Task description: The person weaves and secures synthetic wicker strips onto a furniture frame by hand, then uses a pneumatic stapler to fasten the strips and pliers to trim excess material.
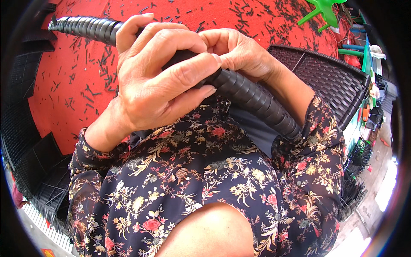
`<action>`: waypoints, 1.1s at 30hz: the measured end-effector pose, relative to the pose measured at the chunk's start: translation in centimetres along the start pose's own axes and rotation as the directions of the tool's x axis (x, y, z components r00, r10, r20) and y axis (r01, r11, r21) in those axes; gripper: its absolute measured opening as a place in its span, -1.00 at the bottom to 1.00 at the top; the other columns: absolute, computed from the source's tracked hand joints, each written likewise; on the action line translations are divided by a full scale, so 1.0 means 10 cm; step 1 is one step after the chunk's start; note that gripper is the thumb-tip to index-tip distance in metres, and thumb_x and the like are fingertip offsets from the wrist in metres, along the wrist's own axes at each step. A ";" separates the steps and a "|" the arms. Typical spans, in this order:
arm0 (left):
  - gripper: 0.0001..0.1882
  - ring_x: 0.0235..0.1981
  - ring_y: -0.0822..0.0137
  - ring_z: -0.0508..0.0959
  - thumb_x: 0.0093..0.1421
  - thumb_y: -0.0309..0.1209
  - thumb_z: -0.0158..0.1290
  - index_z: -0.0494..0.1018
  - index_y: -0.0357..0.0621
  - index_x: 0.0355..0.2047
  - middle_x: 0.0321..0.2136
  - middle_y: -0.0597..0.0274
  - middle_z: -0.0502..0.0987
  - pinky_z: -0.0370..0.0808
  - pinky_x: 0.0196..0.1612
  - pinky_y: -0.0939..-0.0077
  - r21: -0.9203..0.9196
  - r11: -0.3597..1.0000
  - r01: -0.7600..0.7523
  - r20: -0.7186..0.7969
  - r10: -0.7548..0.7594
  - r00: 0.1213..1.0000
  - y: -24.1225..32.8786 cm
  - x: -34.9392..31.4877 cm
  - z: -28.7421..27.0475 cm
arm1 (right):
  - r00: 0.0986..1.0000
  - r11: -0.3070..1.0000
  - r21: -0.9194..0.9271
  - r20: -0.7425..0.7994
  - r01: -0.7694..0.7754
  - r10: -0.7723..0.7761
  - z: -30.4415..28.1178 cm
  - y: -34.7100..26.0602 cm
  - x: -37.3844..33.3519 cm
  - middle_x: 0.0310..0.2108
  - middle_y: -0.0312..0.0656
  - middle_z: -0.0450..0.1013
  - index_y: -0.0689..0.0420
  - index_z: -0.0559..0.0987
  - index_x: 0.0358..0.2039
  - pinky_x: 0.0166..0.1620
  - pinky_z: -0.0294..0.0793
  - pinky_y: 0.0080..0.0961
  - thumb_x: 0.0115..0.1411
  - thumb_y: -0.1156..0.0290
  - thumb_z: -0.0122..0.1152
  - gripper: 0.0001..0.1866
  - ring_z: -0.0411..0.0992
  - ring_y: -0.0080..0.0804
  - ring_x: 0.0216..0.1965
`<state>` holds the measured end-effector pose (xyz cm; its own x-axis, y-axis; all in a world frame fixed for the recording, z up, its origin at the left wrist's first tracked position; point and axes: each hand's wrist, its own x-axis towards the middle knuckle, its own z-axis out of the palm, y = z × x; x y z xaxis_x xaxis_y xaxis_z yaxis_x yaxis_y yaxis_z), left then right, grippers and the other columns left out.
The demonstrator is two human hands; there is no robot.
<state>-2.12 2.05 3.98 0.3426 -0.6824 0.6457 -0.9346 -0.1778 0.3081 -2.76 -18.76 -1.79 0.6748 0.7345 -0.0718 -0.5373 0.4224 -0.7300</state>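
A curved bar (252,94) bound in overlapping turns of flat black plastic strip runs from the upper left, under my hands, down to my right sleeve. My left hand (160,70) is closed round its middle, with the thumb lying across the front. Against the far side of the bar, my right hand (244,53) is closed too, its thumb and index finger bent close to the left fingertips. Whatever lies between the right fingertips is hidden. At the upper left the bar's end (52,25) shows a pale tip.
Short black strip scraps (90,96) litter the red floor covering (55,124). A dark woven panel (334,75) stands at the right, and more black woven pieces (25,103) line the left. A green plastic stool (323,13) is at the far right.
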 end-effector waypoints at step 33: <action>-0.59 -0.34 0.09 0.51 0.08 -0.15 0.10 0.47 -0.26 -0.24 -0.37 0.12 0.52 0.36 -0.19 0.28 0.043 0.998 0.055 0.451 -0.069 0.890 -0.07 0.31 -0.10 | 0.966 0.838 -0.545 -0.234 -0.036 -0.110 -0.06 -0.02 0.11 -0.31 -0.16 0.47 0.34 0.44 -0.13 -0.23 0.45 -0.58 -0.04 0.60 0.21 -0.60 0.45 -0.49 -0.29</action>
<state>-0.32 0.77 6.40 0.3261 -0.9148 0.2381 -0.9175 -0.2456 0.3129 -1.63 -18.35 -2.11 0.8294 0.5387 -0.1480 -0.1993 0.0378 -0.9792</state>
